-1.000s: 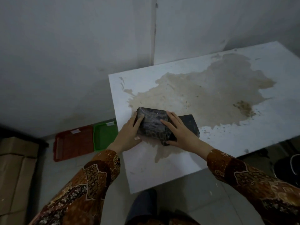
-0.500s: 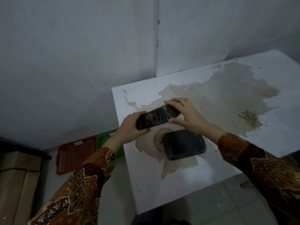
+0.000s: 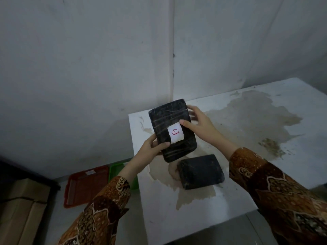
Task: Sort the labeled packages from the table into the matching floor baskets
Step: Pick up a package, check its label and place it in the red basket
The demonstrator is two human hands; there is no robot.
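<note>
Nearest the camera, two batik-patterned sleeves (image 3: 99, 214) reach forward over the stained white table (image 3: 203, 218). On the tabletop near its front-left part lies a black wrapped package (image 3: 200, 171), flat and touched by neither hand. Above it, lifted clear of the table, a second black package (image 3: 172, 131) is held between both hands with its labelled face turned toward the camera; the white label (image 3: 176, 133) bears a red handwritten mark that looks like a "B". The left hand (image 3: 152, 147) clasps the lower left edge, thumb across the front. The right hand (image 3: 200, 123) grips the right edge, thumb pressed beside the label and fingers curled behind. Down on the floor left of the table sit a red basket (image 3: 85, 186) and, just beside it, a green basket (image 3: 116, 171), partly hidden by the left arm. Cardboard boxes (image 3: 21, 209) stand at the far left. A grey wall (image 3: 88, 59) rises behind
</note>
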